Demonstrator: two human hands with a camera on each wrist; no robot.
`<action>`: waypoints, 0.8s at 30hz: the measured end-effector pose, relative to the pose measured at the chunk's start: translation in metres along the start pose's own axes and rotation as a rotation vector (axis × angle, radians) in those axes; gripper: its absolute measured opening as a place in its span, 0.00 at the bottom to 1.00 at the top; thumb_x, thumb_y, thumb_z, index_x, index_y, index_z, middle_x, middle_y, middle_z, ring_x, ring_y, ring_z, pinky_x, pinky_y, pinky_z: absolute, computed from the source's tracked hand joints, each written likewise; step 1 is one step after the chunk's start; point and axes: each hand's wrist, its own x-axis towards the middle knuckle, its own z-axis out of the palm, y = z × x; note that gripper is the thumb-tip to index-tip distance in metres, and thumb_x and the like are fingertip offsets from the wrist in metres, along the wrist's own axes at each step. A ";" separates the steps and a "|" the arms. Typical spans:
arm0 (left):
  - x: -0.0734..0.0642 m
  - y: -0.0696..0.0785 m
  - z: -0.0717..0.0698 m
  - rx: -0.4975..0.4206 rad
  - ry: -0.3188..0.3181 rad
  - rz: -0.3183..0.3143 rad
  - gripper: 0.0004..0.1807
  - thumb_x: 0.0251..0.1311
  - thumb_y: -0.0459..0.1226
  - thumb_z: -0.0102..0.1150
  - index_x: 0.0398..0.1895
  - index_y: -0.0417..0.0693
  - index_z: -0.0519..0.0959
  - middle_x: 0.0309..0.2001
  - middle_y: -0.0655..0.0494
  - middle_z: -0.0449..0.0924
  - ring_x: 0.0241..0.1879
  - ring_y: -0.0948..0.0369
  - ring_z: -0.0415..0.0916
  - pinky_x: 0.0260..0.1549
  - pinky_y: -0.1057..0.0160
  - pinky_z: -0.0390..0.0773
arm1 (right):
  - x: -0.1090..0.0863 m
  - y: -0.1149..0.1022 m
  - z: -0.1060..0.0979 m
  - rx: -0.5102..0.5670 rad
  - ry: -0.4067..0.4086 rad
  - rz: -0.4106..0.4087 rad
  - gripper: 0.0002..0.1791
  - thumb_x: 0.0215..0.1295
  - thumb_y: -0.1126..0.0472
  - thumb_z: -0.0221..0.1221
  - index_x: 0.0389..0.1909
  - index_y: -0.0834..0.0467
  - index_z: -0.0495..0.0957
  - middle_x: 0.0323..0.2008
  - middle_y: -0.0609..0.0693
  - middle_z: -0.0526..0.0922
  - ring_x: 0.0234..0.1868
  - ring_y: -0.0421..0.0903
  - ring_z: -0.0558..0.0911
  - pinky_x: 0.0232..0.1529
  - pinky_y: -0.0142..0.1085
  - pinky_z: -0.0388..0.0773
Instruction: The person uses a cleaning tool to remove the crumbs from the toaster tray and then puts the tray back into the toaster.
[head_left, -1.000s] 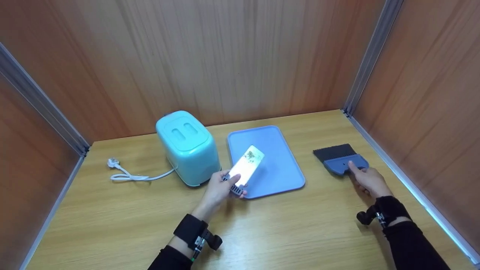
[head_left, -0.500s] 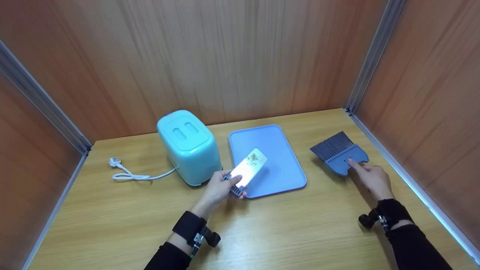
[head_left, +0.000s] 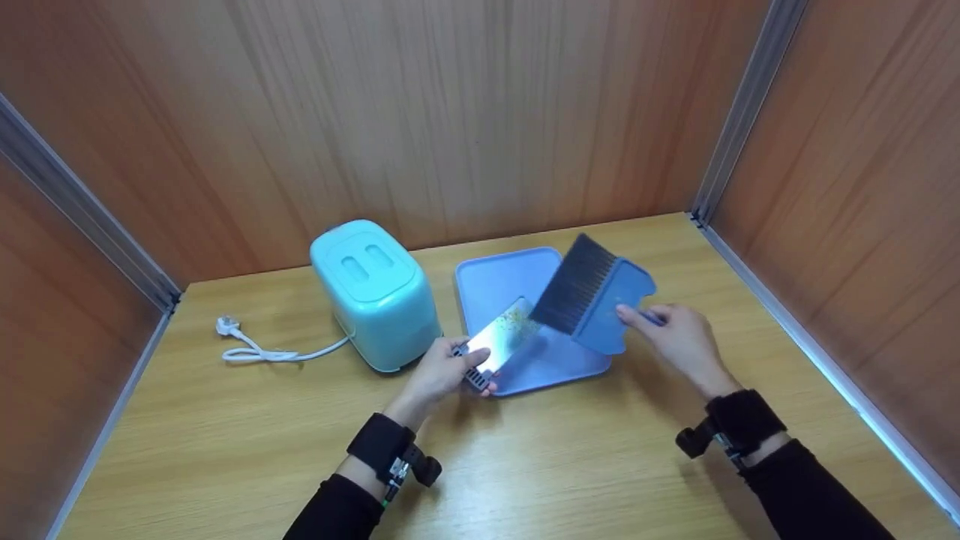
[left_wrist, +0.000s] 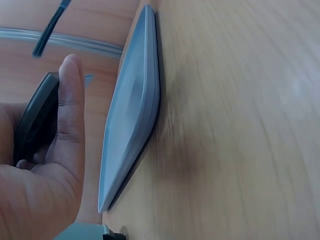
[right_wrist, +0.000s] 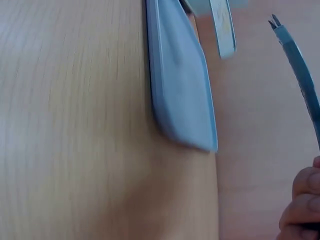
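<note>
My left hand [head_left: 439, 371] pinches the slotted grey end of a shiny metal crumb tray [head_left: 501, 336], thumb on top. Yellowish crumbs dot the tray's far end, which is held above the blue serving tray [head_left: 487, 274]. In the left wrist view the crumb tray [left_wrist: 36, 117] shows as a dark edge behind the thumb. My right hand [head_left: 681, 343] grips a blue brush [head_left: 619, 300] with long dark bristles. The bristle tips overlap the crumb tray's far end in the head view. Seen edge-on in the right wrist view, the brush [right_wrist: 300, 67] rises above the curled fingers.
Left of the serving tray stands a turquoise toaster [head_left: 382, 307]. Its white cord and plug [head_left: 262, 352] lie on the wooden table [head_left: 300, 442]. Wood-grain panels [head_left: 480, 127] close off the back and both sides.
My right hand has raised the brush off the table at the right and carried it left, over the serving tray. My left hand with the crumb tray has hardly moved.
</note>
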 end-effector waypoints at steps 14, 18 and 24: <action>0.001 0.002 0.005 -0.011 -0.035 0.025 0.14 0.79 0.29 0.52 0.60 0.29 0.76 0.41 0.38 0.85 0.28 0.57 0.89 0.32 0.63 0.91 | 0.005 -0.050 0.052 -0.180 -0.007 -0.193 0.38 0.68 0.27 0.64 0.16 0.49 0.59 0.18 0.41 0.54 0.20 0.40 0.58 0.25 0.32 0.51; 0.001 0.002 0.002 0.007 -0.027 0.027 0.14 0.79 0.28 0.51 0.60 0.29 0.76 0.43 0.37 0.85 0.29 0.56 0.89 0.35 0.62 0.91 | 0.004 -0.054 0.057 -0.249 0.018 -0.262 0.38 0.68 0.29 0.65 0.16 0.48 0.57 0.19 0.40 0.52 0.20 0.40 0.55 0.25 0.32 0.49; 0.001 0.002 -0.001 0.022 -0.017 0.012 0.18 0.79 0.27 0.50 0.67 0.31 0.75 0.51 0.34 0.85 0.31 0.57 0.89 0.39 0.60 0.92 | 0.004 -0.056 0.057 -0.337 0.040 -0.312 0.37 0.69 0.29 0.65 0.16 0.47 0.57 0.18 0.41 0.52 0.19 0.40 0.56 0.23 0.33 0.50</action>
